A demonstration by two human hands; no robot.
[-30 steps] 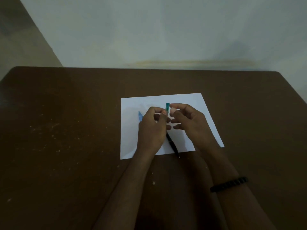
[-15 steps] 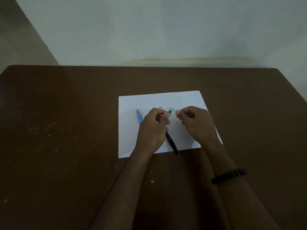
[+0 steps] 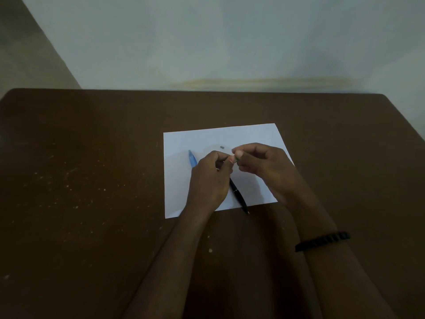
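1. Both hands have closed back together since half a second ago, when they were apart. The right hand (image 3: 269,166) now meets the left hand (image 3: 210,180) above the white paper (image 3: 253,137).
2. A small green piece (image 3: 236,159) sits between the two sets of fingertips, held just above the paper. The left thumb and forefinger pinch it. The right fingers (image 3: 239,154) seem to pinch its other end, though the dim light makes that contact hard to confirm.
3. This looks like pen assembly or stripping, with the green piece being fitted or twisted.
4. A blue pen barrel (image 3: 192,158) lies on the paper beside the left hand. A black pen (image 3: 239,195) lies under the hands, its tip reaching past the paper's near edge onto the desk (image 3: 92,180). A tiny grey part (image 3: 222,147) rests loose on the paper just beyond the fingers.
5. The next move probably needs a firm two-handed pinch and care not to knock the loose grey part.
6. No brand, label or writing can be read, and the paper looks blank.
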